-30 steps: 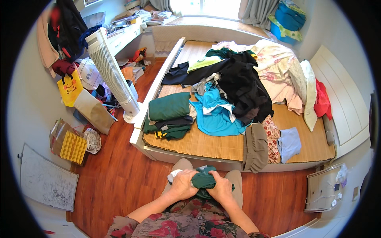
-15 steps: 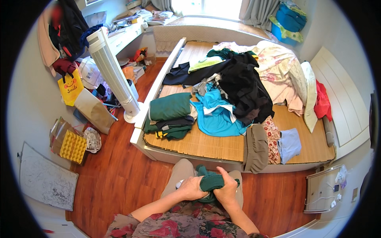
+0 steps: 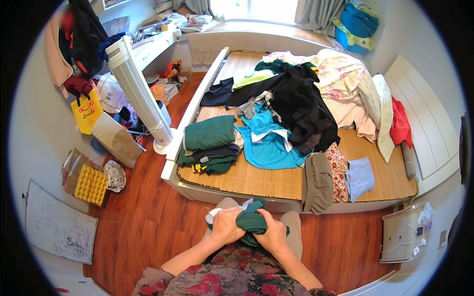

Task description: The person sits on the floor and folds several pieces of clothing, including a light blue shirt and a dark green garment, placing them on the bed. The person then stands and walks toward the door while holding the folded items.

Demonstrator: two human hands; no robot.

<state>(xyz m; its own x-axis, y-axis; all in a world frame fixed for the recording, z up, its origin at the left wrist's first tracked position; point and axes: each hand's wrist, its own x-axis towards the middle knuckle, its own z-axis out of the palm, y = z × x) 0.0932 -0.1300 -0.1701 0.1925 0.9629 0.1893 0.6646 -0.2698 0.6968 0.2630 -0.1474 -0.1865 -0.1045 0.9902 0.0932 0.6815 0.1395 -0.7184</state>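
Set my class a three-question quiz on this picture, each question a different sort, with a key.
1. Multiple choice: What colour, mainly, is the garment between the left hand and the right hand? (a) green (b) red (c) orange
2. True or false: The fan stands left of the bed.
3. Fill in: Between the brown cloth and the pale blue cloth shows a patterned cloth printed with ____.

Key: 1. a; 2. true; 3. flowers

on the tan slatted mat [image 3: 256, 183], folded green cloths [image 3: 210, 135] lay by the near left corner, crumpled blue cloth [image 3: 266, 152] right of them, folded brown cloth [image 3: 317, 182] over the near edge.
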